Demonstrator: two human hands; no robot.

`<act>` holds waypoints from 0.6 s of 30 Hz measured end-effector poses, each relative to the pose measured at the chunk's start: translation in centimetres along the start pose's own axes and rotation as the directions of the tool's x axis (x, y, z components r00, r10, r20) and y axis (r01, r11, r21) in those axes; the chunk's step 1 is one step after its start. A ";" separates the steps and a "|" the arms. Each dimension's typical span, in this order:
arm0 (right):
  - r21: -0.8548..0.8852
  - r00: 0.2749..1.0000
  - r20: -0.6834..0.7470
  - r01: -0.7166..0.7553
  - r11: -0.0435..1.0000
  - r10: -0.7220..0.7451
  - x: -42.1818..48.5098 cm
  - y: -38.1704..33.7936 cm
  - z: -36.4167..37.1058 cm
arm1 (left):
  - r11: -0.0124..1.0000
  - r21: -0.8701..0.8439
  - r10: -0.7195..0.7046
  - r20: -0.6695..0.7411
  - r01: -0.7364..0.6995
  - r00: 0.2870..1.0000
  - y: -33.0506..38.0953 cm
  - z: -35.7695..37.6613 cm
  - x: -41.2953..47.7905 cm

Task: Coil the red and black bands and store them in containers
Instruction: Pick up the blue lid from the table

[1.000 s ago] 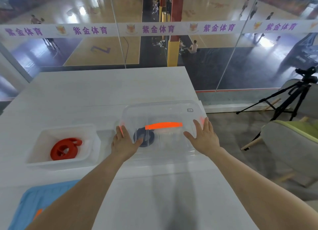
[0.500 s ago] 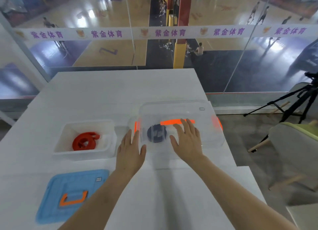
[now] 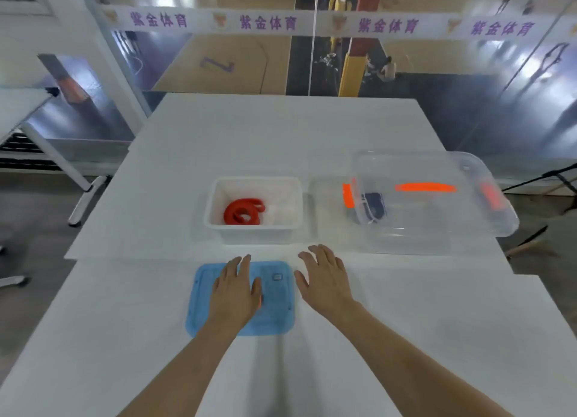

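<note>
Lower frame: both forearms enter from the bottom edge, cut off short of the elbow. The left hand (image 3: 235, 291) lies palm down over the blue lid (image 3: 276, 307), fingers straight and close together, grip slack, nothing held. Cannot tell whether the palm presses the lid or hangs just above it. An orange sliver (image 3: 259, 301) shows at the thumb side of that hand; the rest is hidden under it. The right hand (image 3: 324, 279) is palm down over the bare white counter (image 3: 281, 135), just beside the blue lid's right edge, fingers spread, grip wide, nothing in it.

Mid frame, centre: an open white bin (image 3: 256, 234) stands just beyond the blue lid. The red band (image 3: 243, 212) lies coiled on its floor, toward the left side.

Mid frame, right: a clear container (image 3: 437, 229) with a clear lid (image 3: 437, 173) on top. Cannot tell if it is latched. It has an orange handle (image 3: 424, 187) and orange latches (image 3: 348, 195) at both ends. The black band (image 3: 374, 205) lies inside at the left end, seen through plastic; it is blurred and its shape is hard to make out.

Upper frame: a glass wall carries a white banner (image 3: 312, 26) with purple characters. A basketball court (image 3: 237, 60) lies beyond, with small, blurred figures.
</note>
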State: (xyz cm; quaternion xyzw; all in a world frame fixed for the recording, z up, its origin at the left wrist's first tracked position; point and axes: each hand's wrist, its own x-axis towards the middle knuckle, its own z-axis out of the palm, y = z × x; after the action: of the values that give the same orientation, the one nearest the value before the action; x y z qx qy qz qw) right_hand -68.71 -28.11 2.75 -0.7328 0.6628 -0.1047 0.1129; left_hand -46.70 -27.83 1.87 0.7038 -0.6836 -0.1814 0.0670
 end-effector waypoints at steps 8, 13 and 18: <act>-0.023 0.906 0.347 -0.249 0.968 0.242 -1.3 -5.3 8.3 | 0.986 0.006 -0.164 0.191 0.166 0.968 -12.1 2.4 0.6; 0.033 0.841 0.412 -0.397 0.917 0.349 -1.0 -5.8 10.9 | 0.973 -0.052 -0.193 0.335 0.223 0.922 -16.0 4.3 1.8; 0.164 0.835 0.368 -0.491 0.856 0.408 -1.2 -6.8 12.3 | 0.937 -0.232 -0.168 0.354 0.260 0.920 -15.6 3.9 2.4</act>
State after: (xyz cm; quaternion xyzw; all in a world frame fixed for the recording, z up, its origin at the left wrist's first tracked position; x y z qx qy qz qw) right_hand -58.71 -25.91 -6.88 -0.5417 0.7711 -0.0378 0.3325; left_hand -33.44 -28.71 -7.46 0.7186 -0.5714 -0.3953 0.0286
